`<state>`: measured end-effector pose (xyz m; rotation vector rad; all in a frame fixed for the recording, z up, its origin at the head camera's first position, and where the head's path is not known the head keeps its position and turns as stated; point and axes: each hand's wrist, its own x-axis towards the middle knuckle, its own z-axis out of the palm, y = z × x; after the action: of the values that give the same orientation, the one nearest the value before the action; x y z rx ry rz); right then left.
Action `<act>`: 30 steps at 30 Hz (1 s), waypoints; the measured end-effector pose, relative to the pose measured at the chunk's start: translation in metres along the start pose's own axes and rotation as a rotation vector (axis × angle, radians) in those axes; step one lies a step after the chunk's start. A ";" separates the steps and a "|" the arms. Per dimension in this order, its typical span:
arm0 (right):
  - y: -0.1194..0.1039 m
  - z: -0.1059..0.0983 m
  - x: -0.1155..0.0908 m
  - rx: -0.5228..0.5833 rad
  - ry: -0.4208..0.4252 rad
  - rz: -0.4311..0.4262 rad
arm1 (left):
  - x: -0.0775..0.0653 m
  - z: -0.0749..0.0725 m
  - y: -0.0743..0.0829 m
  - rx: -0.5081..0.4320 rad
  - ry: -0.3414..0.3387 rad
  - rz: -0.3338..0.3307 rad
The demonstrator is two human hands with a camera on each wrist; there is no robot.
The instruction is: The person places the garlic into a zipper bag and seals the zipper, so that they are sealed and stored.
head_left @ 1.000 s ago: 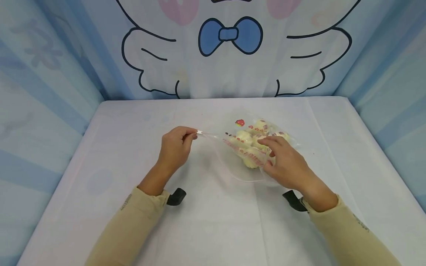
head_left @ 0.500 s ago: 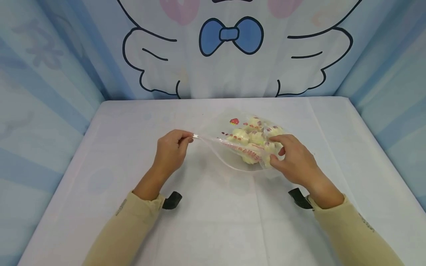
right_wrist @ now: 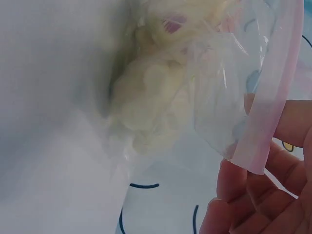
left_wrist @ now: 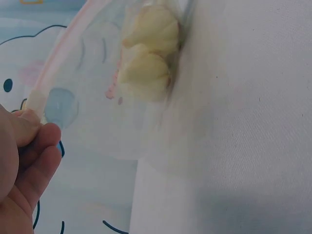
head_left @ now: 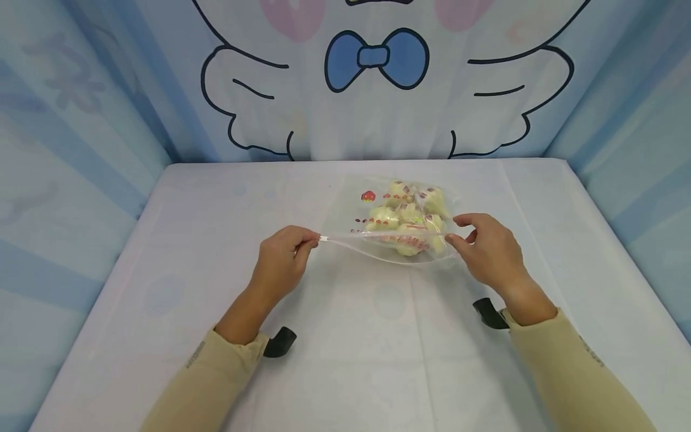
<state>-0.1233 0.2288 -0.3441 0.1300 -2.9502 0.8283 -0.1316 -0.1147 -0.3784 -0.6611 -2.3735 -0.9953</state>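
A clear zip bag with red strawberry prints lies mid-table, its zip edge towards me. Inside are several pale yellow lumps with purple patches, which look like garlic bulbs. My left hand pinches the white slider at the left end of the zip. At the opposite end, my right hand holds the bag's corner between thumb and fingers. The pinkish zip strip runs past the thumb in the right wrist view. The left wrist view shows two bulbs through the film.
A white cloth covers the table. Behind it hangs a curtain with a cartoon figure and blue bow tie, and blue curtains close both sides. Black wrist mounts stick out from the beige sleeves.
The right hand has moved right from over the bulbs to the bag's right corner and now holds it. The zip edge is straighter. The left hand has kept the slider and come slightly towards me.
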 end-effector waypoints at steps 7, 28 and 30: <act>-0.011 -0.002 0.000 0.025 -0.057 -0.031 | -0.004 0.003 0.003 0.006 0.013 0.003; -0.102 0.044 0.008 0.003 0.147 -0.705 | 0.001 0.009 0.024 0.051 0.001 0.105; -0.104 0.049 0.009 -0.020 0.169 -0.710 | 0.001 0.009 0.025 0.048 0.002 0.125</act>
<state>-0.1243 0.1146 -0.3313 0.9757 -2.4572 0.6492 -0.1200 -0.0925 -0.3705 -0.7787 -2.3154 -0.8822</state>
